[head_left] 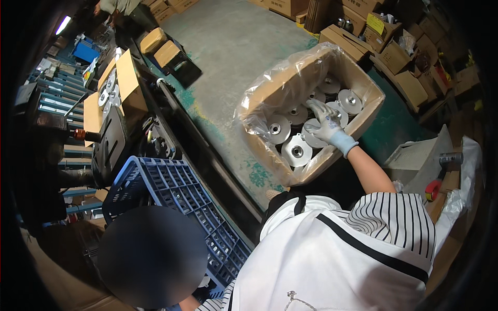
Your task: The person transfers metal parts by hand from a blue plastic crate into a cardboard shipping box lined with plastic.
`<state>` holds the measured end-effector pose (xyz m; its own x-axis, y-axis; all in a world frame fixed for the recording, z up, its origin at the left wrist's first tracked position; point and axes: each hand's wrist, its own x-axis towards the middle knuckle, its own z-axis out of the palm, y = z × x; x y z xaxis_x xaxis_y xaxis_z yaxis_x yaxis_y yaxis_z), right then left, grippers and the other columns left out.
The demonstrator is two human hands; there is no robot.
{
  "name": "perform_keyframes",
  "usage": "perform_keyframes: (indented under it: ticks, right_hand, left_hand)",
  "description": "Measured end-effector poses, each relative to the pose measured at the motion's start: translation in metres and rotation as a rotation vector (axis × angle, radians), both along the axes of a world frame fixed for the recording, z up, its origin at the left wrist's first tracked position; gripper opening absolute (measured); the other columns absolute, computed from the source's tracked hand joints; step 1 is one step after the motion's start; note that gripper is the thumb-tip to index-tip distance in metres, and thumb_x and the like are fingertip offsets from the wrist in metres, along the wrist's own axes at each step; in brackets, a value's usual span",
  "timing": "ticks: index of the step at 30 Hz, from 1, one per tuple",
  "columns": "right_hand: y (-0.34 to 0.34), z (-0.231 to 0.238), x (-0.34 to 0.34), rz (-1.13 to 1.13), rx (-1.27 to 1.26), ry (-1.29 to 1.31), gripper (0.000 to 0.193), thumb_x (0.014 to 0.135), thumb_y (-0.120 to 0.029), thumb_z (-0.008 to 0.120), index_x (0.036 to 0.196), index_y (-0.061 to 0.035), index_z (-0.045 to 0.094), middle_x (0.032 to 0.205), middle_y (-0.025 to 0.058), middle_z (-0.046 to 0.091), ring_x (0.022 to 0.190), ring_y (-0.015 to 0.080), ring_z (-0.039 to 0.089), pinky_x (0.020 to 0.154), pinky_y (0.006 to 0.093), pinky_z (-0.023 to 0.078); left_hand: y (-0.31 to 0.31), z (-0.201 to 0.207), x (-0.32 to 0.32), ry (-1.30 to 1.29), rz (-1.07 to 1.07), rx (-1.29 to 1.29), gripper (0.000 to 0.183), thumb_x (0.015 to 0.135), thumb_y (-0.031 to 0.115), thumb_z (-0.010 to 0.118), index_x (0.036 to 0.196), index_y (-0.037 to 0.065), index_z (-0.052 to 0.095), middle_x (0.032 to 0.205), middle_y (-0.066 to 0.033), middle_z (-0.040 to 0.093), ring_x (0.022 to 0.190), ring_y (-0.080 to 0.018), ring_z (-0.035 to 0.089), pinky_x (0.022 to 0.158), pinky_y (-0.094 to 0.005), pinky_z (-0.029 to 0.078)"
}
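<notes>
Gloved right hand (326, 124) upper right in box (290, 83), fingers loosely curled around disc (313, 136) lying flat beneath; left hand unseen.

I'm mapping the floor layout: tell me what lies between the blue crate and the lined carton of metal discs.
In the head view, a dark machine rail and bare green-stained concrete floor separate the blue crate from the carton.

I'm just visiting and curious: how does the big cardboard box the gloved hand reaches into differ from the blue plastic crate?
The cardboard box is brown, solid-walled, lined with a clear plastic bag and holds metal discs. The blue crate is open lattice, unlined, and tilted, and no discs show in it. The right hand, gloved, reaches into the box only.
</notes>
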<state>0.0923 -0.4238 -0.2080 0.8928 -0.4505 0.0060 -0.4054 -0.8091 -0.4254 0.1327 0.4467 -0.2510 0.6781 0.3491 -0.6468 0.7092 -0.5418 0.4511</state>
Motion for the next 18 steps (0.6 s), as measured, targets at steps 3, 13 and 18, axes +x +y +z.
perform_keyframes:
  ticks: [3,13,18]
  right_hand:
    - [-0.008,0.000,-0.005,-0.020,0.032,-0.018,0.077,0.073,-0.038,0.070,0.138,-0.0151,0.035,0.141,0.0121,0.037,0.131,0.0302,0.033,0.109,0.0424,0.024]
    - [0.025,-0.044,0.058,0.559,-0.194,0.303,0.080,0.067,-0.047,0.073,0.132,-0.0098,0.044,0.135,0.0161,0.043,0.129,0.0312,0.037,0.107,0.0460,0.024]
    - [0.042,-0.058,0.081,0.682,-0.222,0.400,0.079,0.067,-0.049,0.073,0.129,-0.0078,0.045,0.131,0.0179,0.046,0.126,0.0330,0.038,0.102,0.0483,0.028]
  left_hand:
    - [0.013,-0.009,-0.004,-0.123,0.045,-0.026,0.026,0.077,0.014,0.072,0.099,0.005,0.063,0.082,-0.0039,0.060,0.066,-0.0157,0.055,0.060,-0.0287,0.044]
    - [-0.095,0.100,-0.038,-0.462,0.344,-0.228,0.013,0.080,0.006,0.065,0.092,0.007,0.067,0.076,-0.0039,0.062,0.065,-0.0119,0.057,0.059,-0.0274,0.046]
    - [-0.199,0.231,-0.064,-0.688,0.250,-0.254,0.043,0.083,0.008,0.059,0.124,-0.001,0.049,0.117,-0.0147,0.056,0.097,-0.0194,0.058,0.084,-0.0326,0.048]
